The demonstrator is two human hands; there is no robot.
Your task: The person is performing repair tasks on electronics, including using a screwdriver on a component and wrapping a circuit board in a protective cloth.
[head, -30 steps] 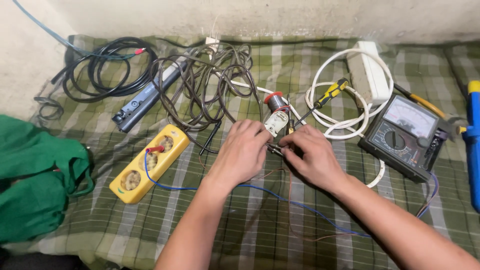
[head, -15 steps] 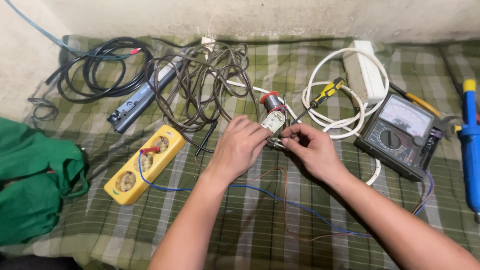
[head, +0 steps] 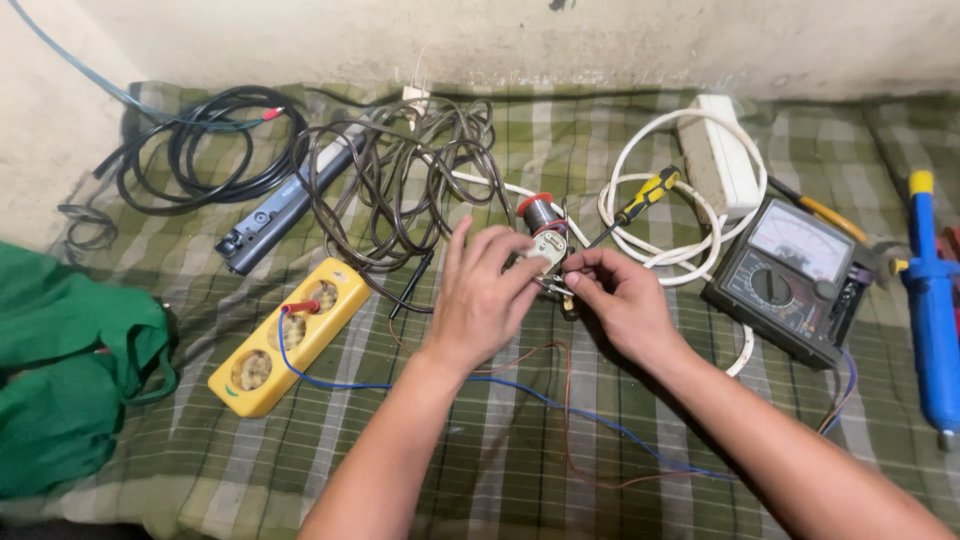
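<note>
Starting at the left edge of the plaid cloth (head: 300,470) that carries everything, we see a green bundle of fabric (head: 70,390) and, toward the far left corner, a coil of black cable (head: 200,150). Next comes a yellow socket strip (head: 285,335) with a red probe tip stuck into one outlet and a blue wire (head: 400,383) running off it across the cloth toward the near right. Beyond it lie a dark bar-shaped device (head: 290,205) and a loose tangle of brown cord (head: 400,190).

At the middle of the cloth our left hand (head: 480,300) pinches a small pale plug-like part (head: 548,250) between thumb and forefinger, the other fingers spread narrow above it. Our right hand (head: 625,305) is closed tight on something thin at the part's lower side, touching it. We judge the part light, stiff and a bit slick, with frail metal and thin wires hanging from it, so it is best held by its body rather than by the leads.

Further right lie a yellow-handled screwdriver (head: 645,195), a white cable coil (head: 690,230), a white socket strip (head: 720,160), an analogue meter (head: 790,280) and, at the right edge, a blue tool (head: 930,320).

What the right fingers grip is hidden, as is the underside of the part; the dark spool (head: 540,212) just behind it is half covered.
</note>
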